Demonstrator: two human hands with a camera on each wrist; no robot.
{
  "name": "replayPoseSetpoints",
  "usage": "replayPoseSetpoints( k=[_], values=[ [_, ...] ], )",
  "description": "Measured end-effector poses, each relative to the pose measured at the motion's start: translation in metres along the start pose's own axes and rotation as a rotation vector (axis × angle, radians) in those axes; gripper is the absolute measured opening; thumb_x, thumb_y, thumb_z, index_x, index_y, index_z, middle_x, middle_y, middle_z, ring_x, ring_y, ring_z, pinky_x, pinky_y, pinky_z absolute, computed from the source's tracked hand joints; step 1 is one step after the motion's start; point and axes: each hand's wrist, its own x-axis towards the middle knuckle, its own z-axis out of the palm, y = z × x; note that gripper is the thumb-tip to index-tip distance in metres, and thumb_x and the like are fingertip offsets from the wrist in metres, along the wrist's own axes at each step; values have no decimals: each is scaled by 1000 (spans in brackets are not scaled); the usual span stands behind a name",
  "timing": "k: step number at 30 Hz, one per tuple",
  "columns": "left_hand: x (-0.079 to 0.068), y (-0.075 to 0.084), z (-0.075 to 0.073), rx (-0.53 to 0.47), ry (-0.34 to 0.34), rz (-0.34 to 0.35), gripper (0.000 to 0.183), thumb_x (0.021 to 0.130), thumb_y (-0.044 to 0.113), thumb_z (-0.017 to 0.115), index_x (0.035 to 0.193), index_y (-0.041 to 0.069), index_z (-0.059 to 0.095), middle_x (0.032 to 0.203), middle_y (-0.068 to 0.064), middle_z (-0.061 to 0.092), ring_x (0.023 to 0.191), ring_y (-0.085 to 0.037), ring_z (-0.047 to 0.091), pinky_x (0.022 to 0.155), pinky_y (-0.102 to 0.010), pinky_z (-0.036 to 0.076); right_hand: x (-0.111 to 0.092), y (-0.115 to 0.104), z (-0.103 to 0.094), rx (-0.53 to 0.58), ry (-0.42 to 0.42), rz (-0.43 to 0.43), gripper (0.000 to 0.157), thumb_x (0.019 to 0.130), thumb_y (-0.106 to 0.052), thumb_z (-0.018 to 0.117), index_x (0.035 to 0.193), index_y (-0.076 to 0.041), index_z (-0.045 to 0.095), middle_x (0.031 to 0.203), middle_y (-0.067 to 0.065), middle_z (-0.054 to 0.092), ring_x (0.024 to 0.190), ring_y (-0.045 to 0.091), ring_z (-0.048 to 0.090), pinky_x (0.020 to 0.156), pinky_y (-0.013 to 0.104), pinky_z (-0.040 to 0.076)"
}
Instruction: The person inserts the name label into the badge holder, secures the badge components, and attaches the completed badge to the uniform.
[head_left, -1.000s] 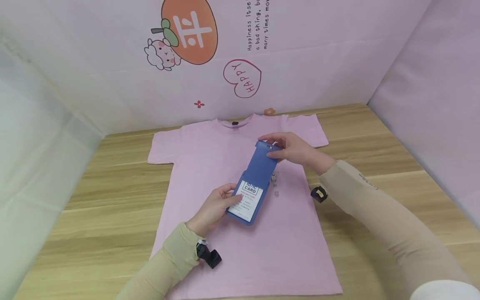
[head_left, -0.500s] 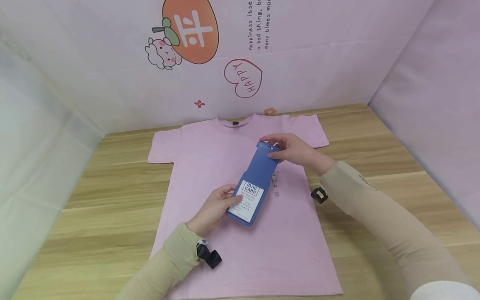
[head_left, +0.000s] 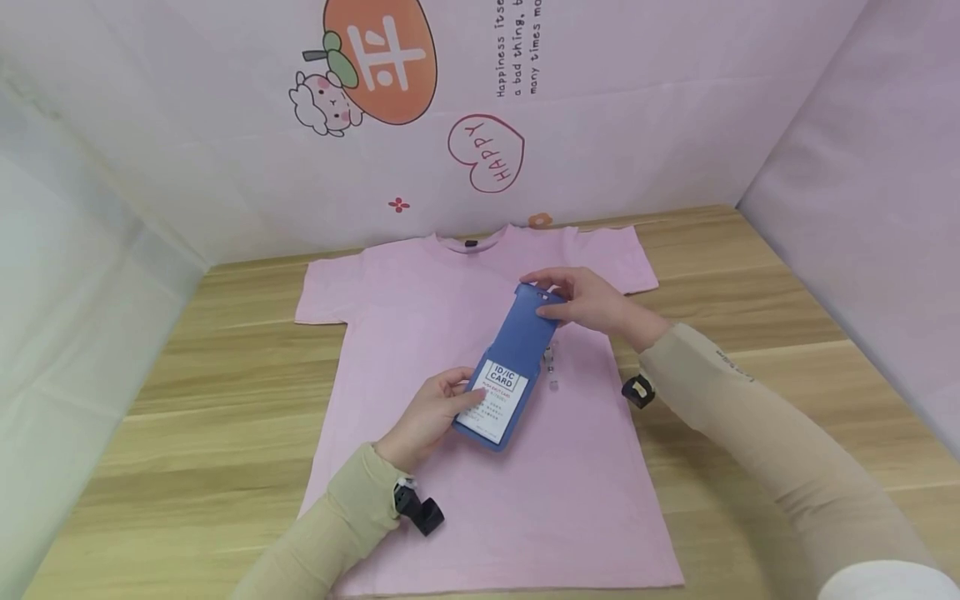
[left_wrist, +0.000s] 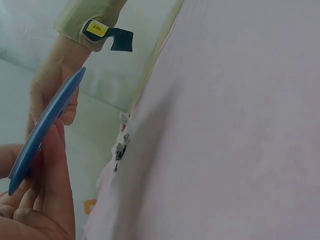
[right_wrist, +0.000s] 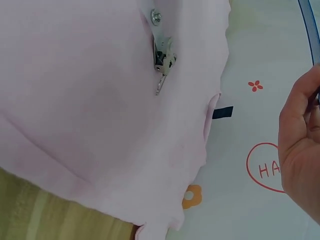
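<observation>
A blue sliding card holder (head_left: 520, 329) is tilted above the pink T-shirt, with its upper part drawn up from the lower frame. In the lower frame sits a white card (head_left: 501, 404) printed "ID/IC CARD". My left hand (head_left: 429, 414) grips the holder's lower left side, thumb over the card's edge. At the top, near the slot, my right hand (head_left: 588, 298) pinches the upper part. The left wrist view shows the holder (left_wrist: 47, 127) edge-on between both hands. A badge clip (right_wrist: 164, 59) with a clear strap lies on the shirt, apart from the holder.
The pink T-shirt (head_left: 570, 500) is spread flat on a wood-grain table (head_left: 225, 400), its collar toward the back. A printed cloth wall (head_left: 600, 125) stands behind, with pale side walls left and right. A black camera mount (head_left: 420, 508) is on the left wrist.
The holder's upper part has slid slightly up with my right hand, so the card's "ID/IC" line now shows in full. My left hand has stayed almost still.
</observation>
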Motion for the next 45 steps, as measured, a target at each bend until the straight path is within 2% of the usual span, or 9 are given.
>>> replayPoseSetpoints(
  k=[8, 13, 18, 25, 30, 38, 45],
  values=[
    [1, -2, 0, 36, 8, 9, 35, 93, 2, 52, 124, -13, 49, 92, -5, 71, 71, -4, 65, 68, -20, 55, 0, 6, 1, 83, -17, 15, 52, 90, -3, 60, 139, -7, 45, 134, 19, 45, 108, 28, 54, 81, 32, 56],
    [2, -2, 0, 53, 22, 5, 35, 93, 3, 53, 124, -12, 50, 102, -17, 70, 71, -4, 65, 69, -20, 55, -1, 4, 1, 52, 0, 16, 51, 89, -3, 61, 138, -9, 47, 129, 18, 48, 99, 26, 56, 77, 30, 57],
    [2, -3, -1, 52, 26, -1, 36, 93, 3, 53, 125, -13, 49, 106, -22, 68, 71, -4, 66, 69, -21, 55, -1, 3, 1, 47, 7, 28, 51, 88, -2, 62, 137, -10, 49, 128, 17, 48, 97, 25, 56, 74, 28, 56],
    [4, 0, -1, 52, 5, 16, 36, 94, 4, 53, 126, -12, 49, 108, -22, 67, 73, -5, 67, 71, -22, 56, -1, 6, 7, 109, -47, 26, 51, 88, -2, 63, 136, -7, 48, 123, 17, 49, 91, 19, 58, 72, 29, 56],
    [4, 0, -2, 43, 1, 19, 36, 94, 4, 52, 126, -13, 49, 107, -22, 68, 73, -4, 66, 70, -21, 55, 0, 7, 10, 109, -49, 16, 50, 87, -1, 62, 135, -7, 50, 122, 17, 50, 90, 19, 58, 69, 28, 56],
    [2, -1, -3, 39, 17, 3, 36, 93, 4, 53, 125, -13, 49, 103, -18, 70, 72, -4, 66, 70, -21, 55, -1, 8, 16, 137, -67, 17, 51, 87, -1, 61, 136, -7, 48, 124, 18, 48, 103, 27, 56, 78, 37, 57],
    [2, -1, -3, 39, 15, 4, 36, 93, 5, 54, 125, -13, 49, 97, -13, 72, 71, -4, 66, 69, -21, 55, -2, 11, 21, 205, -69, 14, 51, 87, -1, 61, 136, -6, 48, 119, 17, 47, 100, 24, 55, 78, 37, 57]
  ],
)
